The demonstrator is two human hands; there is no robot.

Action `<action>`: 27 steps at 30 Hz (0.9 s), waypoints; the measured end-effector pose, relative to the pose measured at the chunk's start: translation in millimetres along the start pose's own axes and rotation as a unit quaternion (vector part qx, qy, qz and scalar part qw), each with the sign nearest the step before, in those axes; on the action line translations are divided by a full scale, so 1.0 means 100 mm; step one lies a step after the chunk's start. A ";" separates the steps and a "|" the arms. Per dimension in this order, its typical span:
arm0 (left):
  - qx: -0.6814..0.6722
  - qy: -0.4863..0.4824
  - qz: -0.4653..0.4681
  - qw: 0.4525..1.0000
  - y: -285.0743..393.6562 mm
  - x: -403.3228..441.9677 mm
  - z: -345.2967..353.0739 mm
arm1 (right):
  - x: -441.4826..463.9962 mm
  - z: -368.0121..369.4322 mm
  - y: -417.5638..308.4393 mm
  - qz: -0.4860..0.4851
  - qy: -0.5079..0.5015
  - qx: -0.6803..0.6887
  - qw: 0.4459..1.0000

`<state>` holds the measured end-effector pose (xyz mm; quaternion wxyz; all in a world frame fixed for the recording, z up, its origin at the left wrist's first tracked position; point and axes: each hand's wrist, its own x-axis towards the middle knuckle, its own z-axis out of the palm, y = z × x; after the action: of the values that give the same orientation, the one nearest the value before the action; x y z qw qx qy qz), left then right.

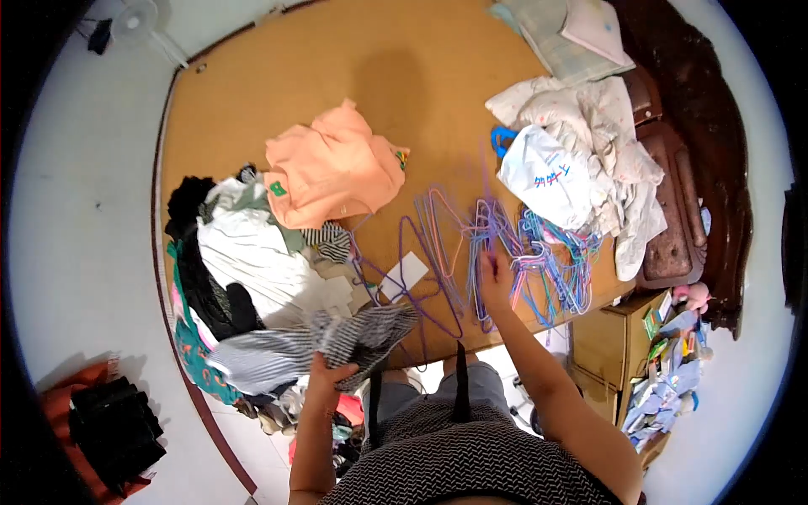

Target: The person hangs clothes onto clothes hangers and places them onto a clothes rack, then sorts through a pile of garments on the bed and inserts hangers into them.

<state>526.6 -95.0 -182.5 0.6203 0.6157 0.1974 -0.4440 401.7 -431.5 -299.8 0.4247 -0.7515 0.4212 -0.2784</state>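
Note:
Gathered in my left hand [328,375] is a black-and-white striped garment [278,353], with the thumb pressed over its folds near the front edge of the board. My right hand [496,282] reaches among the hangers and is closed on a purple clothes hanger [483,220], which looks smeared by motion; the fingertips are hard to make out. Beside it lies a tangled heap of blue, purple and pink hangers [560,261]. Several more hangers [433,240] spread between my hands, near a white card [403,277].
A peach shirt [332,168] lies flat farther back. White and dark clothes [248,252] pile up at left. Pale floral cloth [606,126] and a white bag [545,172] rest at right, by a dark carved wooden headboard [715,143]. A wooden cabinet [602,341] stands at lower right.

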 end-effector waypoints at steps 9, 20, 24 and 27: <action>0.218 -0.298 0.280 0.886 0.47 -1.01 0.92 | -0.29 -0.91 -1.09 -0.011 -0.159 0.265 0.951; 0.324 -0.060 0.492 0.806 0.24 -1.25 1.38 | -0.66 -0.87 -1.74 -0.220 -0.286 0.075 0.930; 0.522 -0.019 0.461 0.717 0.28 -1.42 1.23 | -0.47 -0.87 -2.00 -0.291 -0.261 0.071 0.918; 0.356 -0.043 0.410 0.839 0.29 -1.05 0.95 | -0.54 -1.02 -2.30 -0.339 -0.279 0.082 0.895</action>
<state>465.2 -156.7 -66.6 0.4915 0.7993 -0.2715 -0.2143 387.5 -360.0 -52.9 0.4648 -0.8579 -0.0188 -0.2181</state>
